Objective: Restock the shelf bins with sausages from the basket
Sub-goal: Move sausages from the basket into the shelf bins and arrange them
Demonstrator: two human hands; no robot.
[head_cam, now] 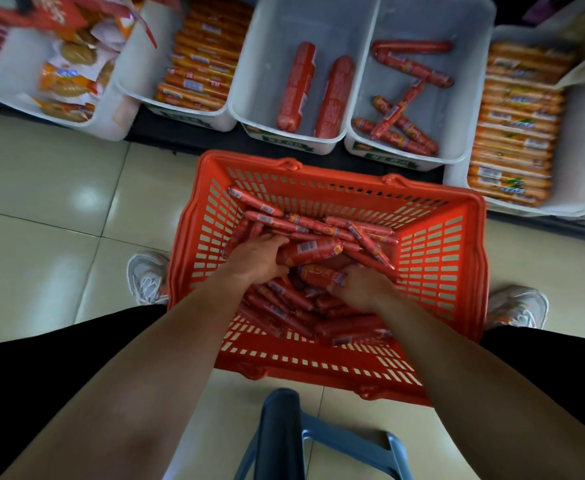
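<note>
A red basket (339, 174) is set on the tiled floor (59, 188) between two white shoes (149, 278), just in front of a low row of white shelf bins. The basket is heaped with red sausages (284, 306), thin and thick ones mixed. Both hands are sunk into the heap. The left hand (256, 258) is curled round the end of a thick sausage (310, 251), which lies across the top of the pile. The right hand (362, 289) is closed on a second thick sausage (322, 276) just below the first. In the middle bin (273, 36) two large sausages (296, 86) are laid side by side, and in the bin to its right (457, 109) a few thin sausages (410, 69) are scattered crosswise. The bins on either side are packed with orange packets (201, 57). A blue stool (280, 427) is seen at the lower edge.
</note>
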